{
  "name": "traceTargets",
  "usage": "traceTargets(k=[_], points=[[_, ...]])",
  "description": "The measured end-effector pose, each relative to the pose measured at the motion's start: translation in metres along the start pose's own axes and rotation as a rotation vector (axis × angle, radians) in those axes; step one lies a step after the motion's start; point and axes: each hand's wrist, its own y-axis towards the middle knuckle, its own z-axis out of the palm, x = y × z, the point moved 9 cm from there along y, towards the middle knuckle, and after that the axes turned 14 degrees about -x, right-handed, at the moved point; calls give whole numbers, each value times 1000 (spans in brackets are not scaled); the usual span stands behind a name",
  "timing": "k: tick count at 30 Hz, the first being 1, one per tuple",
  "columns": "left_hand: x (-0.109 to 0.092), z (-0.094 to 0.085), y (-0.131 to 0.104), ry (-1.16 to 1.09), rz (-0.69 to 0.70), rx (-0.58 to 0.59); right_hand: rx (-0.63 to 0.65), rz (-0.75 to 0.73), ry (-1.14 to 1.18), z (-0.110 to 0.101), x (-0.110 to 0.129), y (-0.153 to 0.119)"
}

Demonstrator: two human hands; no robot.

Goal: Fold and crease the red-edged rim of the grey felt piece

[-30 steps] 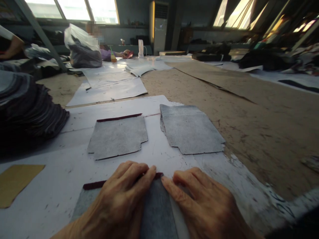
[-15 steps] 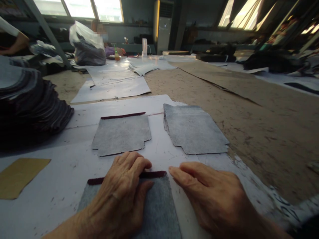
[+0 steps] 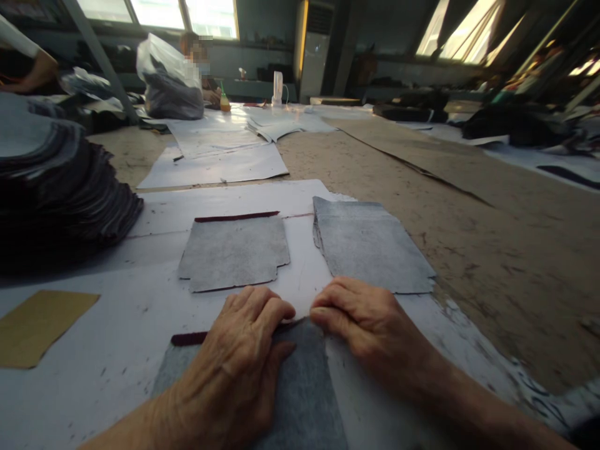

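A grey fabric piece [image 3: 307,387] with a dark maroon strip [image 3: 190,339] along its far edge lies on the white paper in front of me. My left hand [image 3: 234,356] rests over that edge, fingers curved down onto it and thumb apart on the grey surface. At the right far corner, my right hand [image 3: 360,319] pinches the edge between thumb and fingers; the fingertips hide the corner. Beyond my left hand lies a similar grey piece [image 3: 237,253] with a maroon strip at its top. Farther right is a small pile of grey pieces [image 3: 370,244], partly behind my right hand.
A tall stack of dark fabric pieces [image 3: 60,187] stands at the left, with a tan card [image 3: 44,328] nearer me. White paper [image 3: 126,350] covers this part of the brown table [image 3: 469,250]. Across it are a filled plastic bag [image 3: 171,81], a small bottle [image 3: 225,101] and a person.
My right hand has moved left and closed on the far right corner of the fabric piece. The maroon strip there is now turned over or covered. My left hand stays on the edge.
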Motion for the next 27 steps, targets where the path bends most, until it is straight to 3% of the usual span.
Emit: traceTargets(k=[3, 5, 8, 11, 13, 21, 27], points=[[-3, -2, -1, -35, 54, -30, 34, 262, 138, -7, -16, -2], [-4, -4, -1, -37, 78, -56, -39, 286, 138, -18, -17, -4], [-3, -5, -1, -21, 88, -72, -147, 15, 11, -30, 8, -14], [-6, -7, -1, -19, 122, -94, -167, -336, -157, -25, 38, -36], [-8, -7, -1, -19, 141, -96, -164, -450, -257, -19, 46, -47], [-14, 2, -3, -27, 176, 31, -143, -409, -304, -16, 40, -46], [-19, 4, -5, -62, 248, 24, -138, -418, -297, -15, 40, -49]])
